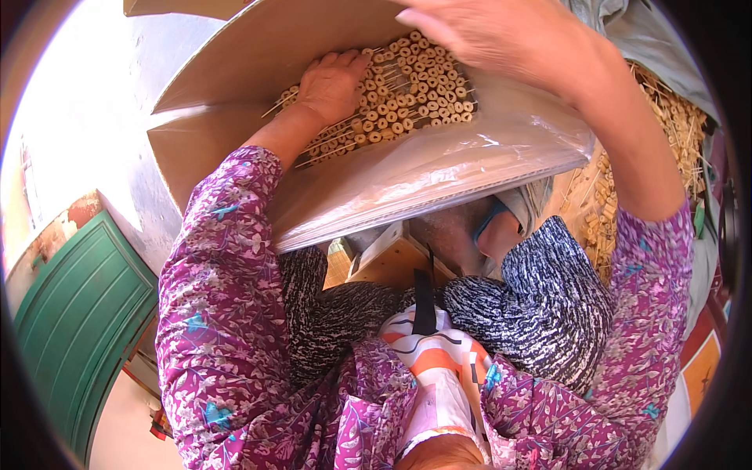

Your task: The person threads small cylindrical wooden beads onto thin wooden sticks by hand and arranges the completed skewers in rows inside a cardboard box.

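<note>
My left hand [333, 82] lies palm-down on a layer of small tan rings threaded on thin sticks [415, 86], fingers spread over them. The sticks rest on a flat board covered with clear plastic [439, 168], which lies across my lap. My right hand [501, 31] hovers over the top right of the sticks, fingers slightly bent, and I cannot tell whether it grips any. Both arms wear purple flowered sleeves.
A cardboard sheet [258, 55] stands behind the board. More sticks with rings are heaped at the right [674, 125]. A wooden block [392, 262] sits under the board. A green door [78, 321] is at the lower left.
</note>
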The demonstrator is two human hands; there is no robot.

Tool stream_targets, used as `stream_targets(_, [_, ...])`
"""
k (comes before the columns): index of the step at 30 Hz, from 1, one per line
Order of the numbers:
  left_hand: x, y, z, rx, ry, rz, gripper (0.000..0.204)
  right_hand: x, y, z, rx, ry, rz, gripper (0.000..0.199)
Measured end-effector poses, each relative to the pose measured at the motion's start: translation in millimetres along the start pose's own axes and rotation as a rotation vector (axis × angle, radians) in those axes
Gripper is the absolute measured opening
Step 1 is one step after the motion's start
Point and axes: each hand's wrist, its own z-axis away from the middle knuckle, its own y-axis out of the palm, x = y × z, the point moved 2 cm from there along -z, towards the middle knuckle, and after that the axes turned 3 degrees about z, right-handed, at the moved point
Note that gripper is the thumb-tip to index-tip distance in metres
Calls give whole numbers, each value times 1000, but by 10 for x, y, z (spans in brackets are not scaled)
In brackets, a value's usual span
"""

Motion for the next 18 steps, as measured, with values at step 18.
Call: stream_targets(18, [11, -95, -77, 101, -76, 62, 54, -150, 148, 920, -665, -61, -181, 21])
